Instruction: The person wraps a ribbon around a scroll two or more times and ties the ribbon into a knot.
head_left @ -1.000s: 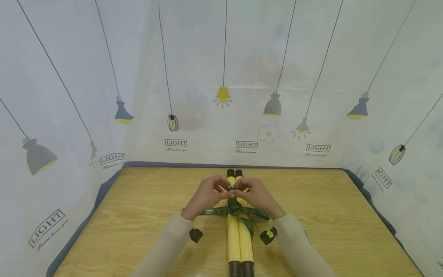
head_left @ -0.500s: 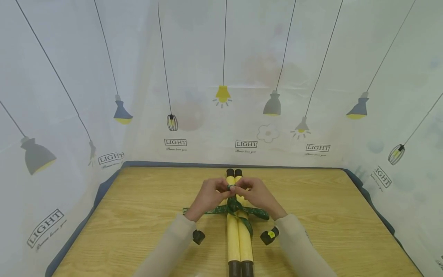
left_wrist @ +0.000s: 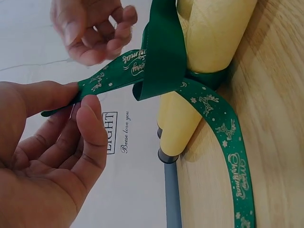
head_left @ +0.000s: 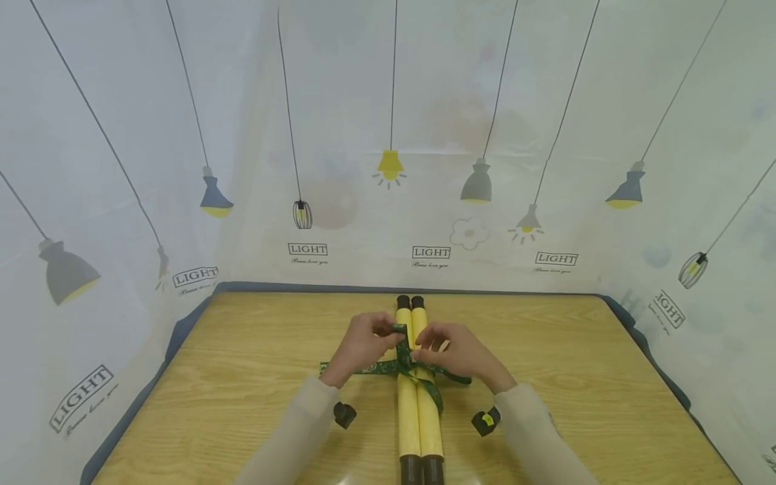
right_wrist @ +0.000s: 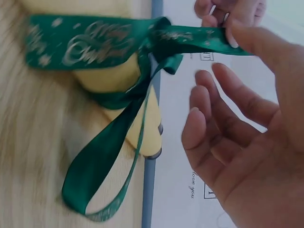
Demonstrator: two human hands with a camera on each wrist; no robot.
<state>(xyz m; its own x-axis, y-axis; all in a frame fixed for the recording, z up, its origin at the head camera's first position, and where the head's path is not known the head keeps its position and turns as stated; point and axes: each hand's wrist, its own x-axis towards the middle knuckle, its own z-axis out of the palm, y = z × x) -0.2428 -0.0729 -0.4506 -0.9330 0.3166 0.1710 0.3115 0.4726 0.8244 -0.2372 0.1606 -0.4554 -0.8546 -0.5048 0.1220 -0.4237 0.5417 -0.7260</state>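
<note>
Two yellow rods [head_left: 409, 417] with dark end caps lie side by side, pointing away from me. Round them is tied a green ribbon [left_wrist: 164, 47] printed with Christmas lettering and reindeer. My left hand [head_left: 364, 340] pinches one raised end of it between thumb and fingers, above the rods. My right hand [right_wrist: 251, 142] is just right of the knot, thumb and fingers spread apart and loosely bent, with nothing gripped. In the right wrist view a ribbon loop [right_wrist: 95, 175] hangs from the knot, and a flat tail [right_wrist: 95, 42] runs off across the rods.
The rods lie on a wood-grain table [head_left: 254, 343]. A pale curtain [head_left: 351, 121] printed with hanging lamps and the word LIGHT encloses its back and sides. Small black wrist cameras [head_left: 344, 414] show below the hands.
Both hands were together at the upper ribbon end. The right hand has let go and moved right and toward me, while the left keeps the end, now more exposed.
</note>
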